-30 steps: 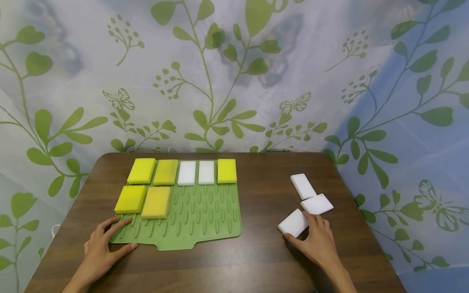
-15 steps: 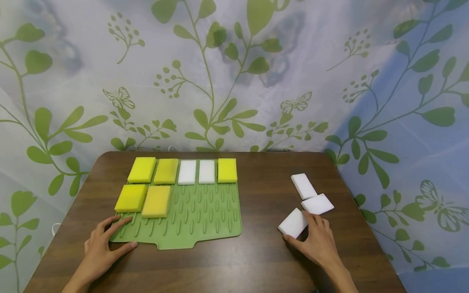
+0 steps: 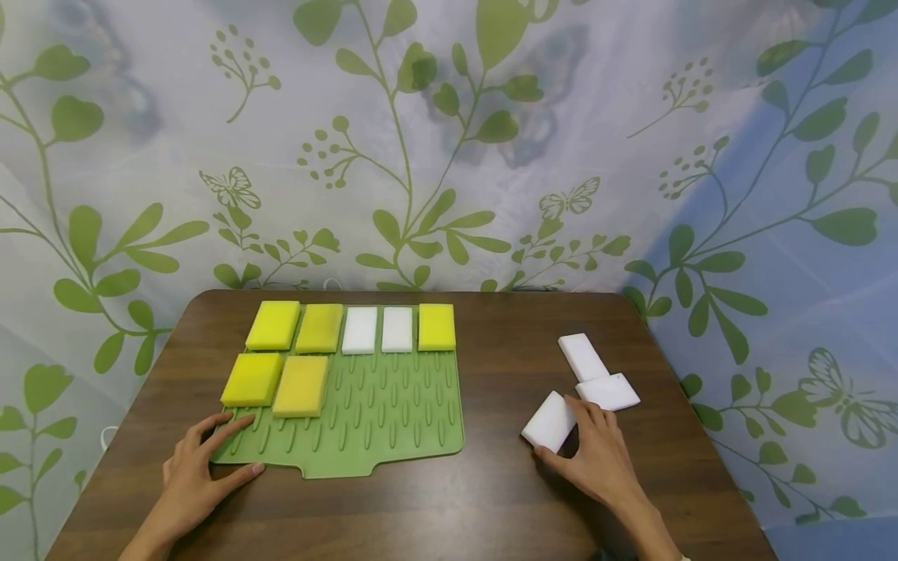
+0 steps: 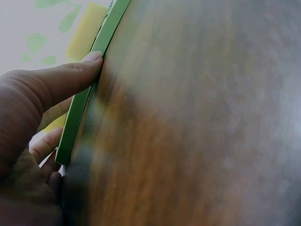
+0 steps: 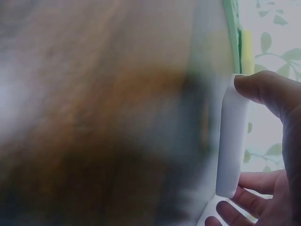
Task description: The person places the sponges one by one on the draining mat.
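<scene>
My right hand pinches a white sponge between thumb and fingers, right of the green mat. In the right wrist view the thumb lies on one end of this white sponge and fingertips on the other. At the mat's front left corner rests my left hand, fingers spread. Its thumb touches the mat's front edge in the left wrist view. Yellow sponges and two white sponges line the mat's back row. Two yellow sponges, one bright, one duller, lie in front at left.
Two more white sponges, one farther back and one nearer, lie on the brown wooden table just beyond my right hand. Raised ribs cover the mat's front and right part. A leaf-patterned curtain stands behind the table.
My right hand has shifted slightly left and away from me with the white sponge, which has turned a little. The left hand stays at the mat's corner.
</scene>
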`<state>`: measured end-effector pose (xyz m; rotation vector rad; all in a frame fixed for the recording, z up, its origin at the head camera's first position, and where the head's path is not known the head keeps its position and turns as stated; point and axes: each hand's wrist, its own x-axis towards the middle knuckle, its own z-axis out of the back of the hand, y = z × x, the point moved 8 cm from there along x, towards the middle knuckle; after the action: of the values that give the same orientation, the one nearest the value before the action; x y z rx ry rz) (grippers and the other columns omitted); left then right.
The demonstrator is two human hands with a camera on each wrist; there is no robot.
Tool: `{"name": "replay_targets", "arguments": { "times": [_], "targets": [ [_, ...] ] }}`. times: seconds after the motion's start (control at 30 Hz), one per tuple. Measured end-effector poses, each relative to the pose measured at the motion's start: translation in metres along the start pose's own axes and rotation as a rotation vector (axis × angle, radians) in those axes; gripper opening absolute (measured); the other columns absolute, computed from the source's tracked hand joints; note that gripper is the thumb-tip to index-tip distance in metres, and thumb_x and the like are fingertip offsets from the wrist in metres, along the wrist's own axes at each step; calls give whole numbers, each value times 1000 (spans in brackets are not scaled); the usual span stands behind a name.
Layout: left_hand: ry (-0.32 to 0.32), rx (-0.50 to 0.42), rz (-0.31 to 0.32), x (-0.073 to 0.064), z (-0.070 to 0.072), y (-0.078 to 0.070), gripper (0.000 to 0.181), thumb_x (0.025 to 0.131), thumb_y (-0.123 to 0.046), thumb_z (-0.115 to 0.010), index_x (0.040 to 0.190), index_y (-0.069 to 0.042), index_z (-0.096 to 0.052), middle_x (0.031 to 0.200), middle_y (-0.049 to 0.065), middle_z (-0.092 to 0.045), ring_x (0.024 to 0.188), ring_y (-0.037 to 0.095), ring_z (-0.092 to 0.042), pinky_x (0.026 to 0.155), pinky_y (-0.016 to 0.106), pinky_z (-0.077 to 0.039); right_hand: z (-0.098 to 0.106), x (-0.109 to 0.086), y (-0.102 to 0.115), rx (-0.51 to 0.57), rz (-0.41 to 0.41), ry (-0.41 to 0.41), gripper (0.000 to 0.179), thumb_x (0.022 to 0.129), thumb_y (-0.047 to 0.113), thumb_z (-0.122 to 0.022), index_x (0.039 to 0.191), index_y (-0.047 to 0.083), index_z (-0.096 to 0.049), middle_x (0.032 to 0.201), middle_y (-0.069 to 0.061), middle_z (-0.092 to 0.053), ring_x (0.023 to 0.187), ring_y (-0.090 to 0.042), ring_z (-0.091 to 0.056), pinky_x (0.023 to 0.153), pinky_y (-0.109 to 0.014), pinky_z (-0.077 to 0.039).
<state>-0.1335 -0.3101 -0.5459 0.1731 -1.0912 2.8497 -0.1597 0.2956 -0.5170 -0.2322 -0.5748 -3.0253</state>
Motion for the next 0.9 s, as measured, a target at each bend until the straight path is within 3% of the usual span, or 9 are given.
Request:
{"name": "replay_targets", "arguments": {
  "times": [0.3,0.9],
  "targets": [
    [5,1,9,-2,-1,2,76,85,-30,-92,153,-21,-59,161,27,-36,136,65,-29,92,75,-21,-3,17,20,-11,41,39,103,79,65,-88,156,7,-53,148,-21,-60,131,-44,-51,105,-64,-47],
    [13,4,10,0,-1,3,76,87,-32,-91,155,-22,-58,161,27,-35,136,63,-31,92,77,-22,-31,50,74,20,147,111,105,78,62,-87,163,14,-47,155,-14,-56,138,-38,-49,110,-63,-48]
  ]
}}
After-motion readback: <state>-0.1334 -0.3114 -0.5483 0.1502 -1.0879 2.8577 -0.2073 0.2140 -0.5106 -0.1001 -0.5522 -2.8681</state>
